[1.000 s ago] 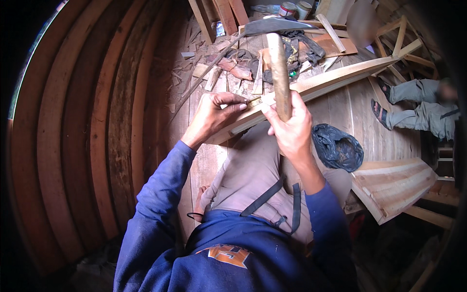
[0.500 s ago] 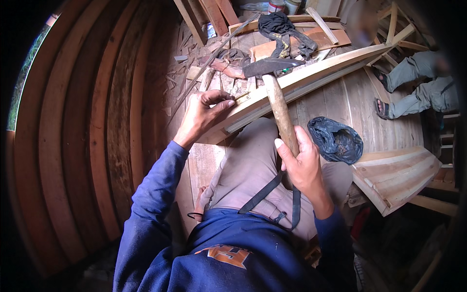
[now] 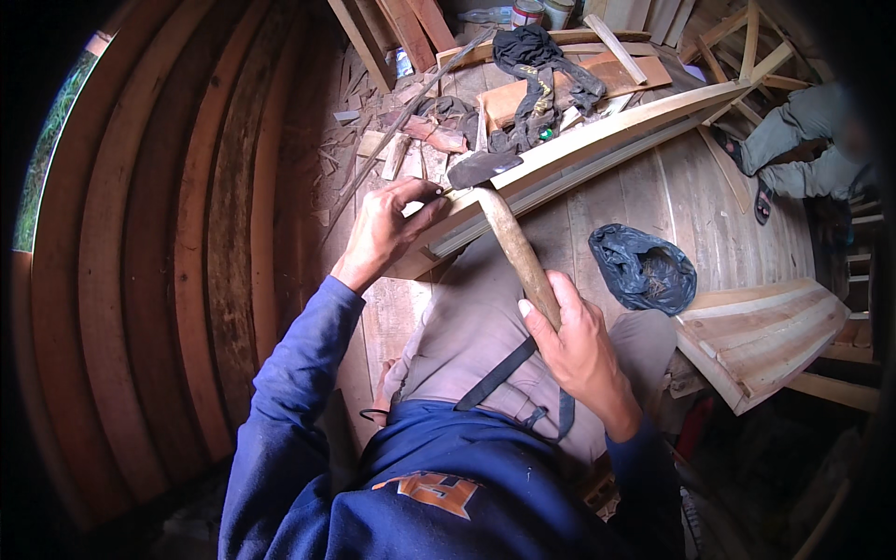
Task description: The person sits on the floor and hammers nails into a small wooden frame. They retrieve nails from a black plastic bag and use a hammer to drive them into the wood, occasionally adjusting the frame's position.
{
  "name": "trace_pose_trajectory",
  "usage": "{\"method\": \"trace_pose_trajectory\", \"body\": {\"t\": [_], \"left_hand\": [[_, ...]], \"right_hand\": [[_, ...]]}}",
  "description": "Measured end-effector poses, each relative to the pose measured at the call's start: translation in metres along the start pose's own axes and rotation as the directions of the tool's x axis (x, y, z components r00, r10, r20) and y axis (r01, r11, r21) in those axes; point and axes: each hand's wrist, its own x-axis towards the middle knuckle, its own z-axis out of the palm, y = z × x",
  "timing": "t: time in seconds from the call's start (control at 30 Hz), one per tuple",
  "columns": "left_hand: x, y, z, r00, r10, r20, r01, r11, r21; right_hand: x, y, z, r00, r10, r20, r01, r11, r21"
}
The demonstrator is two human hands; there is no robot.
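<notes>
My right hand (image 3: 581,345) is wrapped round the wooden handle of a hammer (image 3: 516,245). Its dark metal head lies over the near end of a long pale wooden frame (image 3: 597,145), just right of my left fingertips. At that same end my left hand (image 3: 385,231) rests against the wood, thumb and forefinger pinched together. What they pinch is too small to name. A brass-coloured metal piece seen there half a second ago is mostly hidden now by the hammer head. The frame slants up to the far right, across my knee.
A black plastic bag (image 3: 644,269) sits open on the plank floor, right of my knee. Behind it is a joined board panel (image 3: 765,341). Wood scraps (image 3: 397,154) and a black cloth (image 3: 537,70) lie beyond the frame. Another person's legs (image 3: 807,154) are at far right.
The hammer head has come down and leftward toward my left fingertips, and my right hand has shifted slightly with it. My left hand stays in place. The other person's foot has moved.
</notes>
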Motion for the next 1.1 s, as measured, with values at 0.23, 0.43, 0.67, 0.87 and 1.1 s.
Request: {"method": "trace_pose_trajectory", "body": {"t": [0.23,0.43,0.67,0.87,1.1], "left_hand": [[0.0,0.001,0.0,0.992,-0.129,0.003,0.129,0.987,-0.1],[0.001,-0.001,0.0,0.995,-0.101,0.003,0.101,0.993,-0.068],[0.0,-0.001,0.001,0.998,-0.069,-0.012,0.069,0.996,-0.05],[0.0,-0.001,0.001,0.998,-0.063,-0.025,0.062,0.997,-0.048],[0.0,0.001,0.0,0.996,-0.086,0.007,0.086,0.995,-0.056]], "right_hand": [[0.0,0.002,0.0,1.0,0.018,0.004,-0.018,1.0,0.014],[0.0,0.004,0.0,0.999,0.034,-0.004,-0.034,0.999,0.022],[0.0,0.003,0.002,0.999,0.044,0.029,-0.045,0.998,0.039],[0.002,0.001,0.003,0.999,-0.005,0.032,0.004,1.0,0.02],[0.005,-0.01,-0.004,0.995,-0.087,0.048,0.089,0.994,-0.055]]}}
